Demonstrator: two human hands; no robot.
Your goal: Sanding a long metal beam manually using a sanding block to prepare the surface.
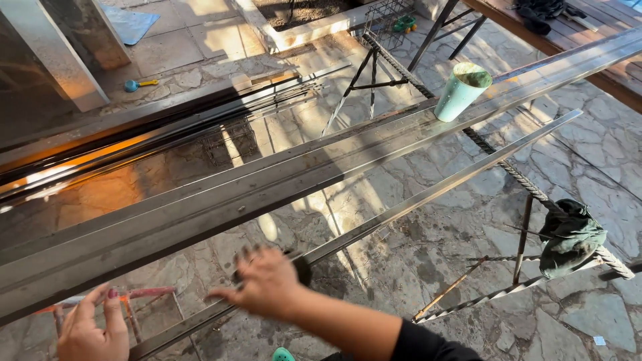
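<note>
Thin steel bar (428, 194): long, narrow, grey with a bright lit top face, running diagonally from bottom left up to the right, end free near the right side. It sits on a rebar trestle (508, 170), parallel to and just below a wider bundle of steel profiles (221, 200).

Right hand (264, 281) is on the thin bar near its lower end, motion-blurred; fingers spread, something dark at the fingertips, can't tell if it's gripped. Left hand (90, 331) at bottom left, fingers loosely extended and apart, holding nothing, just beside the bar's lower end.

Teal cup (461, 90) rests tilted on the wide profiles, upper right. Dark green rag (568, 237) hangs on the trestle at right, below the bar.

Gap between thin bar and wide profiles is open stone paving (414, 254); more bars lie on the ground upper left
</note>
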